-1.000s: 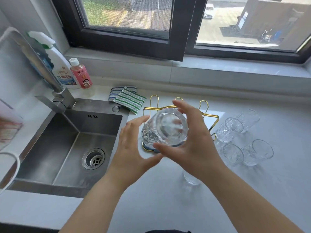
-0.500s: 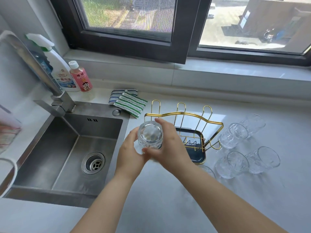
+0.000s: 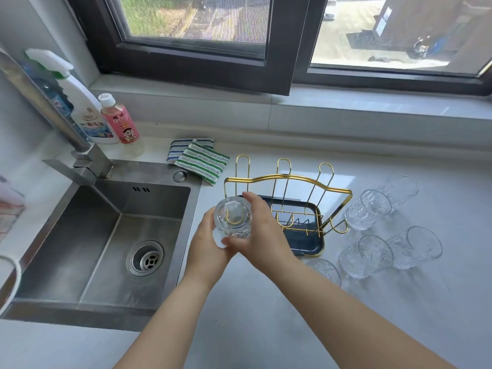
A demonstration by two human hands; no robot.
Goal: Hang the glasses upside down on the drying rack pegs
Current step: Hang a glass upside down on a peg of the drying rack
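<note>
Roughly, from the left edge across:

Sink [image 3: 106, 235]: empty steel basin at the left, its tap [image 3: 80, 166] at the back corner; a spray bottle [image 3: 85, 113] and a small pink bottle [image 3: 119, 123] stand behind it, well clear of the work.

Cloths [image 3: 199, 161]: two striped pads lie flat behind the rack, not in the way.

Left hand [image 3: 207, 246]: wrapped around the near side of the held glass, steadying it from the sink side.

Held glass [image 3: 233, 218]: base up, mouth down, over the rack's front-left peg; a gold loop shows through its bottom, so it looks already threaded onto the peg.

Right hand [image 3: 263, 233]: closed on the glass's other side, fingers over the top edge; two hands likely keep the mouth centred on the thin wire.

Drying rack [image 3: 290, 179]: gold wire frame on a dark tray [image 3: 308, 243] on the desk [image 3: 266, 302]; three tall back pegs stand bare, the low front ones empty too.

Waiting glasses [image 3: 372, 254]: five lie on their sides just right of the rack, one partly hidden by the right forearm.

Obstruction: nothing blocks the pegs; the arched top bar crosses in front of the back pegs.
</note>
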